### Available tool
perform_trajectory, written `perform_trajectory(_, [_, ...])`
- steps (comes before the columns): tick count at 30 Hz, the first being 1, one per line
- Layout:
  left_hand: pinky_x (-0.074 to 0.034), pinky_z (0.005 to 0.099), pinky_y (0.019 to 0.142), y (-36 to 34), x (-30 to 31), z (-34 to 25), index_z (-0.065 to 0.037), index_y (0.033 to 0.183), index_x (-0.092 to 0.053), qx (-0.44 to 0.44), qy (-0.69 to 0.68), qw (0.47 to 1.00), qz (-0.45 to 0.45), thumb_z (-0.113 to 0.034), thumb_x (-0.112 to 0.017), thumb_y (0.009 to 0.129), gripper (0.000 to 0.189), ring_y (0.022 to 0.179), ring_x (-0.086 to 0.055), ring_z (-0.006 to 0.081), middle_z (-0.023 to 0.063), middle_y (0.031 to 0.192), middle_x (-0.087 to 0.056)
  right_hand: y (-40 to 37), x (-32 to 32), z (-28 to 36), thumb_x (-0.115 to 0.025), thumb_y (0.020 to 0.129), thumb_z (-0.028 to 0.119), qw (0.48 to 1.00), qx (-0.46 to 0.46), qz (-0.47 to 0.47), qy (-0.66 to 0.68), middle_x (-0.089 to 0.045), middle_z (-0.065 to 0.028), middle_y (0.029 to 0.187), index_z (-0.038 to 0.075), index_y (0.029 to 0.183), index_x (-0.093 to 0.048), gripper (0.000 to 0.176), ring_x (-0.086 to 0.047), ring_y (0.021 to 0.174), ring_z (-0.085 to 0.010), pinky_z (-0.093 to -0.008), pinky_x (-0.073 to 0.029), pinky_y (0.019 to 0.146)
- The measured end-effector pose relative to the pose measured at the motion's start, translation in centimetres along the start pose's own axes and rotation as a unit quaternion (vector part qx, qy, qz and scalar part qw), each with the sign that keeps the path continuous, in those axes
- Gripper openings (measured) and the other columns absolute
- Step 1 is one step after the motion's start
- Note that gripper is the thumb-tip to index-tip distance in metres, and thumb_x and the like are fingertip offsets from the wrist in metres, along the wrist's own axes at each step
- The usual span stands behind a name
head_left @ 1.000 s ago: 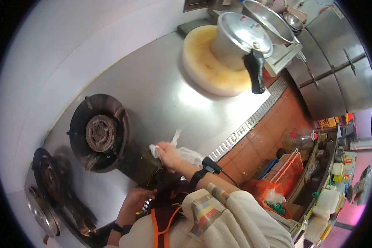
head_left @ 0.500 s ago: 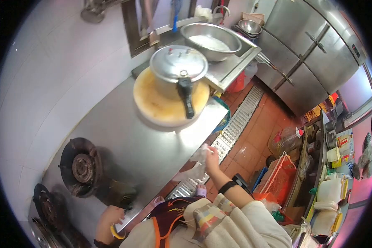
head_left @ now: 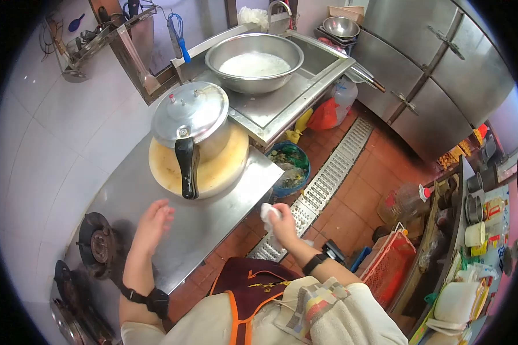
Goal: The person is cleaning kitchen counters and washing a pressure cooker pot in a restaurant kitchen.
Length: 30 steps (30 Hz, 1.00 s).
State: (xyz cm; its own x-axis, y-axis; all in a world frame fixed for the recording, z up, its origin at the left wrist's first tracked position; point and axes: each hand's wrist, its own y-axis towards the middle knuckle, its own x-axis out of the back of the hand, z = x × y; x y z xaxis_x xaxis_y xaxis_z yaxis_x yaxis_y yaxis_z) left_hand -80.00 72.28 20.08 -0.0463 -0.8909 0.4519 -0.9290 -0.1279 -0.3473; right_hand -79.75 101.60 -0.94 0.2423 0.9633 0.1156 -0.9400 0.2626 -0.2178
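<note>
My left hand [head_left: 154,225] is raised over the steel counter [head_left: 198,236], fingers stretched out and holding nothing. It is nearest to the pressure cooker [head_left: 204,135], whose black handle [head_left: 186,169] points toward me. That cooker rests on a thick round cutting board [head_left: 172,178]. Off the counter's edge, above the floor drain, my right hand [head_left: 283,225] is closed around a crumpled, whitish plastic bag [head_left: 267,216]. Part of the bag is hidden in the fist.
A large steel basin [head_left: 224,77] with whitish contents stands at the sink [head_left: 311,52]. Below is a blue waste bin [head_left: 290,167]. Gas burners [head_left: 99,244] lie to the left. A red crate [head_left: 388,264] and loaded shelves are right; a steel refrigerator [head_left: 426,109] stands behind.
My left hand has risen from the counter's near edge toward the cutting board and opened. The plastic bag, loosely hanging before, is now bunched in my right hand. The view has shifted.
</note>
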Motion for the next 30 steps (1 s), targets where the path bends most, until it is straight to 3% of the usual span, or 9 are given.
perform_trajectory(4, [-0.039, 0.0322, 0.081, 3.5, -3.3, -0.8, -0.003, 0.123, -0.042, -0.002, -0.012, 0.998, -0.054, -0.030, -0.041, 0.089, 0.044, 0.097, -0.051, 0.0167, 0.0086, 0.108, -0.054, 2.7, -3.5, 3.4, -0.063, 0.075, 0.015, 0.975, 0.181, 0.055, -0.119, -0.056, -0.0174, 0.096, 0.004, 0.095, -0.057, 0.023, -0.054, 0.092, -0.0339, -0.0373, -0.043, 0.081])
perform_trajectory(11, [-0.042, 0.0363, 0.084, 10.4, -4.4, 0.9, 0.003, 0.111, -0.049, 0.085, -0.362, 0.928, 0.017, -0.027, -0.035, 0.092, 0.039, 0.095, -0.054, 0.0200, 0.0100, 0.102, -0.057, 12.7, -2.2, 0.2, -0.064, 0.073, 0.015, 0.898, 0.312, 0.211, -0.228, -0.054, -0.0145, 0.094, 0.006, 0.094, -0.058, 0.023, -0.054, 0.090, -0.0326, -0.0375, -0.045, 0.080])
perform_trajectory(14, [-0.044, 0.0316, 0.075, 12.4, -4.1, 3.4, -0.001, 0.108, -0.052, 0.112, -0.335, 0.935, -0.030, -0.028, -0.040, 0.090, 0.034, 0.084, -0.057, 0.0183, 0.0074, 0.095, -0.059, 18.2, 3.1, -2.2, -0.062, 0.070, 0.013, 0.885, 0.278, 0.147, -0.344, -0.054, -0.0146, 0.095, 0.008, 0.093, -0.060, 0.024, -0.052, 0.093, -0.0328, -0.0402, -0.044, 0.081])
perform_trajectory(17, [-0.045, 0.0317, 0.075, 11.3, -3.2, -2.8, 0.002, 0.109, -0.052, 0.021, 0.035, 0.991, -0.127, -0.019, -0.050, 0.084, 0.032, 0.082, -0.059, 0.0173, 0.0107, 0.096, -0.061, 22.7, 10.2, -2.2, -0.061, 0.074, 0.013, 0.925, 0.110, -0.012, -0.364, -0.058, -0.0176, 0.099, 0.005, 0.096, -0.061, 0.023, -0.056, 0.092, -0.0340, -0.0381, -0.044, 0.082])
perform_trajectory(19, [-0.046, 0.0300, 0.073, 10.7, -2.6, -5.7, 0.004, 0.106, -0.053, 0.005, 0.157, 0.974, -0.164, -0.013, -0.051, 0.083, 0.029, 0.080, -0.058, 0.0161, 0.0105, 0.093, -0.061, 26.1, 16.2, -3.1, -0.063, 0.075, 0.014, 0.979, -0.043, -0.093, -0.176, -0.063, -0.0134, 0.086, 0.000, 0.092, -0.061, 0.022, -0.060, 0.082, -0.0248, -0.0339, -0.046, 0.075])
perform_trajectory(23, [-0.046, 0.0263, 0.068, 10.0, -3.7, -12.3, 0.004, 0.101, -0.055, -0.027, 0.048, 0.983, -0.173, -0.005, -0.048, 0.082, 0.021, 0.076, -0.057, 0.0142, 0.0096, 0.088, -0.060, 28.5, 26.9, 3.0, -0.049, 0.085, 0.010, 0.949, -0.061, -0.167, 0.260, -0.060, -0.0088, 0.086, 0.001, 0.096, -0.056, 0.016, -0.059, 0.074, -0.0184, -0.0326, -0.050, 0.066])
perform_trajectory(25, [-0.046, 0.0248, 0.068, 9.9, -5.7, -15.4, 0.003, 0.101, -0.056, -0.027, -0.035, 0.988, -0.145, -0.006, -0.048, 0.082, 0.022, 0.075, -0.058, 0.0137, 0.0106, 0.087, -0.061, 28.9, 30.9, 6.7, -0.046, 0.086, 0.014, 0.942, -0.013, -0.100, 0.321, -0.061, -0.0115, 0.086, 0.001, 0.101, -0.053, 0.021, -0.062, 0.075, -0.0228, -0.0361, -0.052, 0.064])
perform_trajectory(28, [-0.046, 0.0253, 0.070, 12.1, -10.4, -17.5, 0.002, 0.106, -0.054, -0.035, -0.101, 0.993, -0.050, -0.009, -0.047, 0.084, 0.026, 0.077, -0.058, 0.0135, 0.0105, 0.091, -0.061, 29.1, 33.0, 12.4, -0.045, 0.089, 0.027, 0.907, -0.025, -0.125, 0.402, -0.061, -0.0078, 0.087, 0.002, 0.102, -0.056, 0.030, -0.059, 0.076, -0.0209, -0.0355, -0.050, 0.066])
perform_trajectory(30, [-0.046, 0.0266, 0.072, 15.0, -14.6, -18.3, 0.001, 0.109, -0.051, -0.026, -0.141, 0.990, -0.019, -0.012, -0.048, 0.084, 0.028, 0.080, -0.058, 0.0149, 0.0100, 0.093, -0.060, 31.0, 35.6, 12.2, -0.045, 0.089, 0.023, 0.900, -0.012, -0.029, 0.435, -0.061, -0.0097, 0.091, 0.002, 0.101, -0.055, 0.026, -0.060, 0.078, -0.0223, -0.0367, -0.050, 0.068])
